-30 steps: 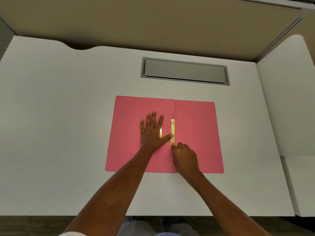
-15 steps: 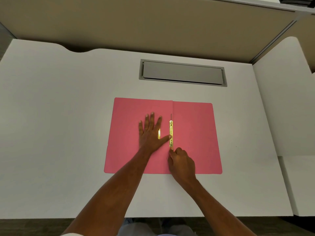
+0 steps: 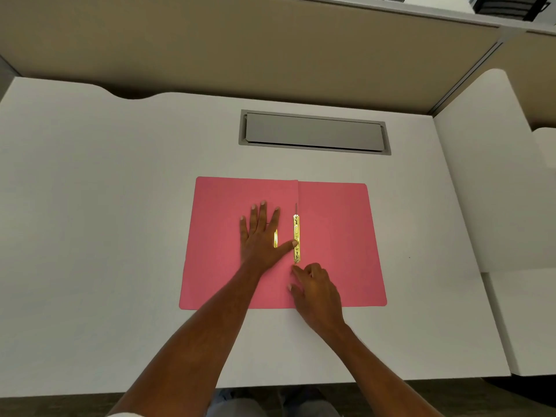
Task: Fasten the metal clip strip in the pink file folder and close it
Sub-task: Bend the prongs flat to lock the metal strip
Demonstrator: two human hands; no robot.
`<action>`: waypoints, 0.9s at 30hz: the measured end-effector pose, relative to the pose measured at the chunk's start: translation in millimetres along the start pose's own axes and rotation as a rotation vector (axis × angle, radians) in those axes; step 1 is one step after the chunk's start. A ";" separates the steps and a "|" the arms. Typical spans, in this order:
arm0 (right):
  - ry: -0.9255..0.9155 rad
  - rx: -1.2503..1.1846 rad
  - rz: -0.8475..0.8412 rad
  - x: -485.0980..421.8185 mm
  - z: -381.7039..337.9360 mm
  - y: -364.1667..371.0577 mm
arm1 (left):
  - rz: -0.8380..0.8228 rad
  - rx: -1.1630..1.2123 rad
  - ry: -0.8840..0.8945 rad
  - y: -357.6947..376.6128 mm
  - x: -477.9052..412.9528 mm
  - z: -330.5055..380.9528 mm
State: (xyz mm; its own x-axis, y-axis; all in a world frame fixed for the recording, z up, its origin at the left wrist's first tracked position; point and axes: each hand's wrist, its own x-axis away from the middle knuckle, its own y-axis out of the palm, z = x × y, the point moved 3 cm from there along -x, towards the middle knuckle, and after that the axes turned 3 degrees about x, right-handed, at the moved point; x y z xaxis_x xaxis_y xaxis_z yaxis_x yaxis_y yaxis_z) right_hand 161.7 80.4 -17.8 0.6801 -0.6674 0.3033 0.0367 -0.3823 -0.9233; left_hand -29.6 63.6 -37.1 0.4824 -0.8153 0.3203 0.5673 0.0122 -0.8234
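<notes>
left hand (image 3: 261, 236) flat, open, thumb pinning clip strip (image 3: 296, 239) | right hand (image 3: 316, 288) curled, empty, fingertips below strip | press prong flat, keep pink folder (image 3: 334, 242) steady

The scene is seen through a single head-worn wide-angle view, aimed forward and steeply down from close above the white desk (image 3: 90, 206), with the partition wall (image 3: 240, 49) framed well beyond the fingers (image 3: 263, 210).
</notes>
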 end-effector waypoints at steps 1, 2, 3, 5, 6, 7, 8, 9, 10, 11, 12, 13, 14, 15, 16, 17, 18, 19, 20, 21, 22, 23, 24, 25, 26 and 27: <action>0.007 -0.008 0.005 -0.1 0.3 1.6 | -0.002 -0.003 -0.002 -0.4 0.1 0.1; 0.003 -0.008 0.008 -0.4 -0.4 3.4 | -0.005 -0.007 -0.003 -0.9 0.2 0.5; -0.012 -0.007 0.005 -1.2 -1.5 5.9 | -0.009 -0.011 -0.003 -1.4 0.8 0.9; -0.063 -0.006 -0.024 -4.4 -3.9 12.8 | -0.014 -0.021 -0.002 -2.5 1.9 1.4; -0.085 0.007 -0.058 -6.3 -4.5 16.7 | -0.017 -0.025 -0.001 -3.5 2.3 1.7; -0.103 0.032 -0.096 -7.2 -4.5 21.0 | -0.023 -0.029 0.000 -4.5 2.8 2.1; -0.116 0.059 -0.123 -7.8 -4.1 24.5 | -0.029 -0.033 0.003 -6.4 3.2 2.3; -0.126 0.078 -0.138 -8.4 -4.1 26.9 | -0.038 -0.035 0.009 -8.8 3.6 1.9; -0.131 0.088 -0.147 -8.4 -3.0 29.1 | -0.048 -0.039 0.013 -10.3 4.8 1.1; -0.137 0.092 -0.150 -8.6 -2.2 29.3 | -0.048 -0.048 0.016 -13.2 7.2 -0.2; -0.141 0.093 -0.152 -8.2 -1.1 29.4 | -0.040 -0.055 0.015 -15.5 11.5 -2.4; -0.147 0.098 -0.155 -7.9 -0.5 29.5 | -0.026 -0.051 0.002 -17.3 17.6 -6.4; -0.156 0.107 -0.158 -8.5 -0.9 29.7 | -0.012 -0.043 -0.023 -19.5 24.9 -12.0; -0.162 0.118 -0.167 -7.8 1.5 30.8 | 0.002 -0.032 -0.059 -17.8 34.1 -17.3; -0.167 0.117 -0.167 -8.6 0.2 30.5 | 0.027 -0.032 -0.101 -20.5 44.8 -25.1; -0.165 0.114 -0.170 -8.1 0.7 30.3 | 0.053 -0.026 -0.144 -21.0 56.0 -32.3; -0.164 0.109 -0.175 -8.3 0.0 29.4 | 0.082 -0.013 -0.193 -22.9 66.7 -40.1; -0.161 0.104 -0.179 -8.0 -0.4 29.1 | 0.110 0.001 -0.244 -24.2 77.2 -48.3; -0.160 0.099 -0.178 -8.3 -2.1 28.1 | 0.137 0.018 -0.304 -27.3 87.2 -57.3; -0.155 0.093 -0.183 -7.8 -2.0 27.5 | 0.165 0.045 -0.372 -28.4 96.2 -65.5; -0.150 0.083 -0.184 -7.5 -3.3 25.9 | 0.194 0.075 -0.440 -32.2 105.3 -73.4; -0.148 0.078 -0.183 -6.9 -4.1 24.7 | 0.221 0.105 -0.501 -35.6 113.2 -80.2; -0.149 0.080 -0.185 -6.6 -5.0 23.7 | 0.242 0.139 -0.550 -38.9 119.0 -86.0; -0.149 0.088 -0.190 -6.1 -5.8 22.6 | 0.260 0.173 -0.585 -42.2 122.7 -90.5; -0.149 0.095 -0.194 -6.2 -6.2 21.5 | 0.274 0.209 -0.609 -45.8 124.9 -93.5; -0.149 0.102 -0.198 -6.2 -6.3 20.6 | 0.287 0.247 -0.626 -49.0 125.6 -95.5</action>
State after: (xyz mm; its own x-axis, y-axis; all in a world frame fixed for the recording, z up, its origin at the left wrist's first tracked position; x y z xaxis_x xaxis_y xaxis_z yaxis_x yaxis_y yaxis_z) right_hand 153.6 72.6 -37.3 0.7526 -0.4817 0.4489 0.2481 -0.4241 -0.8710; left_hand -60.5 -94.7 -1.3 0.8837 -0.2774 0.3770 0.4600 0.3662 -0.8089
